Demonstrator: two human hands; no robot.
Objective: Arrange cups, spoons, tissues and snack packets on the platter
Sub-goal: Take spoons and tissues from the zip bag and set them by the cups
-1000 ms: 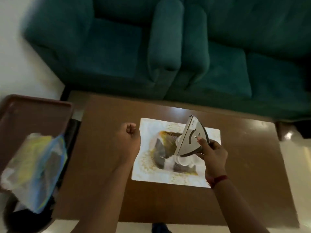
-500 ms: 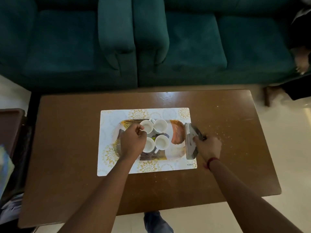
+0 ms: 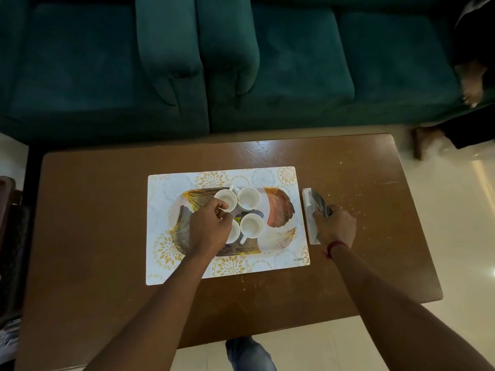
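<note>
**Four cups on platter; tissue holder still off it**

Four white cups sit grouped at the centre of the platter (image 3: 278, 210), which rests on a patterned placemat (image 3: 166, 183) on the brown table (image 3: 93, 210). All places below are given from the platter.

Platter: appears rigid and flat, with a glossy, probably slick face; best lifted by its two short ends.

Tissue holder (image 3: 310, 207): lies just beyond the right end, off the placemat, on bare table. It looks like thin metal, light and stiff. The right hand (image 3: 336, 227) is closed around its near end.

Cups: likely ceramic, light but breakable; take by handle or rim. The far-right cup (image 3: 249, 198) and near-right cup (image 3: 252, 224) stand clear.

Left hand (image 3: 210, 228): over the near-left cup, fingers curled together at the far-left cup (image 3: 226, 199). Whether they pinch something cannot be told.
</note>
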